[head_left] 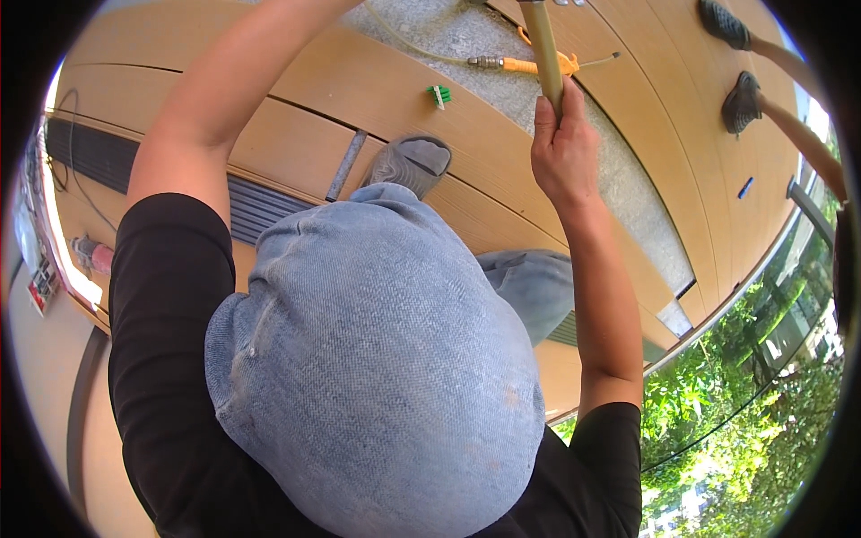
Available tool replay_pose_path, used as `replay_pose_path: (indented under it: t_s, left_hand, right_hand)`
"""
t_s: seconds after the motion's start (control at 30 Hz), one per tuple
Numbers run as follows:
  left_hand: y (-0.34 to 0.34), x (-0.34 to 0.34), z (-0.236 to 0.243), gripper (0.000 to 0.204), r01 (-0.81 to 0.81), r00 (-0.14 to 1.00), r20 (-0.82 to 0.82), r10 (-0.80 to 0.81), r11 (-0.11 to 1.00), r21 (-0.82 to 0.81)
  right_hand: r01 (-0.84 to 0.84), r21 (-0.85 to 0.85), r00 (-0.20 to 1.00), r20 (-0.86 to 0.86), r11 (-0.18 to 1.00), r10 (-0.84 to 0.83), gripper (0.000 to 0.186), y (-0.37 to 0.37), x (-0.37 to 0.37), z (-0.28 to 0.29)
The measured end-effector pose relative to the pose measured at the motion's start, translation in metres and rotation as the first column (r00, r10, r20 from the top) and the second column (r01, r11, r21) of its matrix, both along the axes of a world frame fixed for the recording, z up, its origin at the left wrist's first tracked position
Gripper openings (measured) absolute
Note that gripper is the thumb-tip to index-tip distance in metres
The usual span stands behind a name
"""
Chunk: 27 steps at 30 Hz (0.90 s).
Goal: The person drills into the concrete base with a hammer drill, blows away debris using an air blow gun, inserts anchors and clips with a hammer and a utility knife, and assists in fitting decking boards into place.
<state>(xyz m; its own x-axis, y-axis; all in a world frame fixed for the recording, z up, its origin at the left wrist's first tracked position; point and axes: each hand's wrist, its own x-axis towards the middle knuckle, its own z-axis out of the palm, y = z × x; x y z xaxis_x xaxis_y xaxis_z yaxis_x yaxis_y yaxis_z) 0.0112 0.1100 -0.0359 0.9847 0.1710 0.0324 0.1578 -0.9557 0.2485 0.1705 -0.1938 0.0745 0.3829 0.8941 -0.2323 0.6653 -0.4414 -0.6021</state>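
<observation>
My right hand (567, 148) is closed round the lower end of a pale wooden tool handle (547, 54), which runs up and out at the top edge; the tool's head is not clearly shown. My left arm (220, 99) reaches up past the top edge, so its hand is out of the picture. Just beyond my right hand, partly behind the handle, an orange air blow gun (520, 65) lies on grey concrete (619, 188). Its metal coupling joins a pale hose. To the left of it, a small bundle of green pieces (439, 96) rests on the brown boards (359, 76).
Another person's dark shoes (743, 103) stand on the boards at the upper right, near a blue pen-like object (745, 187). Dark ribbed strips (260, 211) and a short metal bar (346, 166) lie left of my shoe (411, 163). A cable (72, 157) curls at far left.
</observation>
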Motion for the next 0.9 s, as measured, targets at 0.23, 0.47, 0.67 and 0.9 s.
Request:
replay_pose_path:
  t_s: [0.23, 0.47, 0.67, 0.9]
  left_hand:
    - [-0.004, -0.001, 0.007, 0.009, -0.067, 0.998, -0.016, 0.067, 0.997, -0.022]
    - [0.002, -0.004, 0.000, 0.010, 0.003, 0.999, 0.047, -0.002, 1.000, -0.023]
    - [-0.004, -0.006, -0.006, 0.013, -0.008, 0.989, 0.149, 0.017, 0.998, -0.060]
    - [0.003, -0.003, -0.005, 0.013, -0.062, 0.997, -0.038, 0.061, 0.997, -0.041]
  right_hand:
    - [0.024, 0.091, 0.998, -0.052, 0.996, -0.019, 0.036, -0.004, -0.003, -0.003]
    - [0.000, 0.022, 1.000, 0.015, 1.000, -0.001, 0.033, 0.002, -0.004, -0.011]
    - [0.021, 0.081, 0.999, 0.030, 0.996, -0.024, 0.032, 0.000, -0.003, -0.022]
    - [0.084, 0.127, 0.995, -0.061, 0.988, -0.077, 0.032, -0.002, -0.013, -0.011]
